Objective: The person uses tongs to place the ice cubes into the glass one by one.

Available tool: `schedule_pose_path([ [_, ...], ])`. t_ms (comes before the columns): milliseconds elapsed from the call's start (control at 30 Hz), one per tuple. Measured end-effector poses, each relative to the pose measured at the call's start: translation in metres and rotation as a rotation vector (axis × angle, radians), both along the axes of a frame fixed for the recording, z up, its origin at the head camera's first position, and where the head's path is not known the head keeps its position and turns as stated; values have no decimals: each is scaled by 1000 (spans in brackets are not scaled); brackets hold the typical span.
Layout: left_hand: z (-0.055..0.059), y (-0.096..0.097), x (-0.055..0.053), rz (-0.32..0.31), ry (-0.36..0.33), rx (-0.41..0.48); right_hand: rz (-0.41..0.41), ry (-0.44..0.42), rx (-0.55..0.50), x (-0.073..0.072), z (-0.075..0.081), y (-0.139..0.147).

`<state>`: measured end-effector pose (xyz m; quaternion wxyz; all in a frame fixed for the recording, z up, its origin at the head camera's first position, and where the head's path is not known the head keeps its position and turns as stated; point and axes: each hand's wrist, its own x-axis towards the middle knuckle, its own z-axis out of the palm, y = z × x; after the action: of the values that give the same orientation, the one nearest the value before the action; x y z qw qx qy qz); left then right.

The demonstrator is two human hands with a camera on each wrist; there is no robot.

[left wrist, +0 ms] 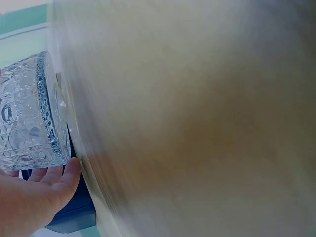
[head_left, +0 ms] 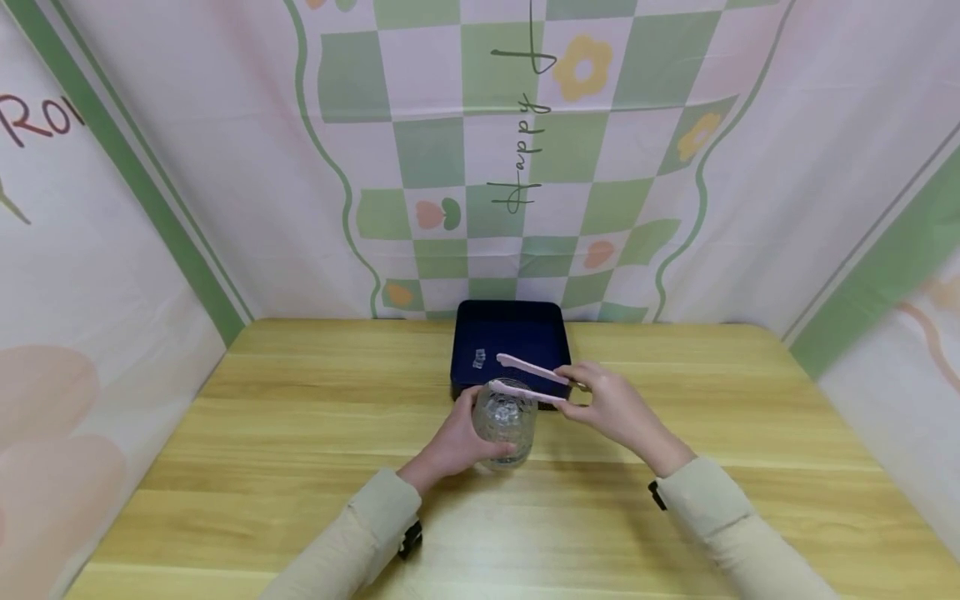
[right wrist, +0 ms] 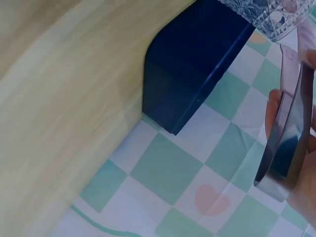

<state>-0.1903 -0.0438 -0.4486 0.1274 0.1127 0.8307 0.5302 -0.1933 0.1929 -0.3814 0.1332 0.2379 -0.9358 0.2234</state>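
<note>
My left hand (head_left: 453,440) grips a clear, patterned glass cup (head_left: 508,425) from its left side, thumb across the near face. In the left wrist view, fingers of the left hand (left wrist: 37,200) lie along the wall of the cup (left wrist: 22,113), close to the tabletop. Between thumb and fingers, my right hand (head_left: 615,407) holds tongs (head_left: 534,368) with pink arms and a metal bend. The tong arms are spread apart. One crosses the cup's mouth; the other reaches over the dark blue tray (head_left: 513,329). A small clear piece (head_left: 479,358) lies in that tray.
The wooden table (head_left: 300,433) runs up to a checked cloth backdrop (head_left: 502,150) just behind the tray. Printed cloth also hangs along the left and right sides. In the right wrist view, the tray's outer wall (right wrist: 182,74) stands below the cup.
</note>
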Motion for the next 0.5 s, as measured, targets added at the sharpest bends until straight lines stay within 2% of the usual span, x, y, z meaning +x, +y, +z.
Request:
schedule_pose_path([
  [267,0,-1,0,-4,4,-29,-124,-21,39,-25,11,-15],
  [400,2,-1,1,-5,-1,-31,-144,-16,95,-41,11,-25],
  [500,4,0,2,-6,-12,-28,-152,-43,131,-51,10,-32],
])
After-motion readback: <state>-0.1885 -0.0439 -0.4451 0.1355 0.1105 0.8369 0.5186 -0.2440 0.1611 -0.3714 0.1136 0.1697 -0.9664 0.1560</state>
